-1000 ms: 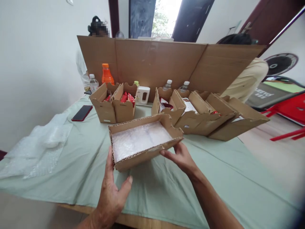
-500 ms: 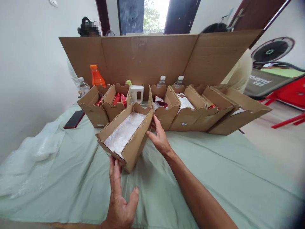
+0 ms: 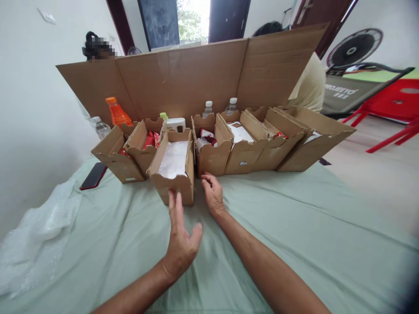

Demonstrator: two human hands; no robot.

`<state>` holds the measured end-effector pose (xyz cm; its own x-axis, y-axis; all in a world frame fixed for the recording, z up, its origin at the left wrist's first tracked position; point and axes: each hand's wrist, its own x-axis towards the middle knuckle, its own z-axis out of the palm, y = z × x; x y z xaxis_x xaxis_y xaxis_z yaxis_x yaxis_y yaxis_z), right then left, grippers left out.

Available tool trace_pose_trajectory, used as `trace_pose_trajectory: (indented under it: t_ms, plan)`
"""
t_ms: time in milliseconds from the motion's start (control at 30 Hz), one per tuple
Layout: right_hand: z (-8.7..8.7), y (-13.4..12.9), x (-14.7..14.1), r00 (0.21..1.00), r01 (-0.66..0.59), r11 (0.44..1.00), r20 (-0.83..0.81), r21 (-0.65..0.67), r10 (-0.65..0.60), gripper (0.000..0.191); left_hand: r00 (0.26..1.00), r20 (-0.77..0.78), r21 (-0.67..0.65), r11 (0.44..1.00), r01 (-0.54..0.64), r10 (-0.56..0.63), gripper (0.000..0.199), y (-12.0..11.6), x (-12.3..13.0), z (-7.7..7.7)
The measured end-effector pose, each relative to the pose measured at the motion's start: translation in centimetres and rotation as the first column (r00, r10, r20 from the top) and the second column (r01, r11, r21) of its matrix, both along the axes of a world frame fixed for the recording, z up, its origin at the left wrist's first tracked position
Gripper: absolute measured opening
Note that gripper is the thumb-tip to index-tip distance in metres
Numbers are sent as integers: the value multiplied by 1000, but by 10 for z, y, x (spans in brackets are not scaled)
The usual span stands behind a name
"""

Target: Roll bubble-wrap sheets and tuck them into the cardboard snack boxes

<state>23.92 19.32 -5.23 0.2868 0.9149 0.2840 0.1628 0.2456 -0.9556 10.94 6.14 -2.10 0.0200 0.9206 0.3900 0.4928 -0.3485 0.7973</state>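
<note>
The cardboard box with bubble wrap (image 3: pixel 174 187) stands on the cloth-covered surface (image 3: pixel 248 218), between open boxes on its left and right. The left hand (image 3: pixel 183 244) has its fingertips at the box's near side, thumb spread apart; the right hand (image 3: pixel 213 194) curls loosely just beside it, fingers slightly apart.

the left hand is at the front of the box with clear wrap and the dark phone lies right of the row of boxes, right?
The side is wrong: the head view shows the dark phone left of the row of boxes. The left hand is indeed at the front of the box with clear wrap.
</note>
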Motion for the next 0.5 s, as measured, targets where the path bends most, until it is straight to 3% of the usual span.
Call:
trace_pose_trajectory:
  t_ms: [167,233,367,500]
  plan:
    - [-9,8,1,998,47,999,-29,-15,-48,32,996,-81,73,997,-20,26,93,78,7,-14]
    - [-11,9,0,998,49,999,-36,-16,-50,33,990,-142,-8,1000,17,-18,84,98,7,-23]
    - [-14,10,-2,999,33,999,-34,-27,-34,35,900,-393,-136,980,147,-189,67,103,3,-33]
    - [-15,10,-1,1000,15,999,-15,-46,-16,37,802,-553,-146,974,171,-224,56,91,6,-27]
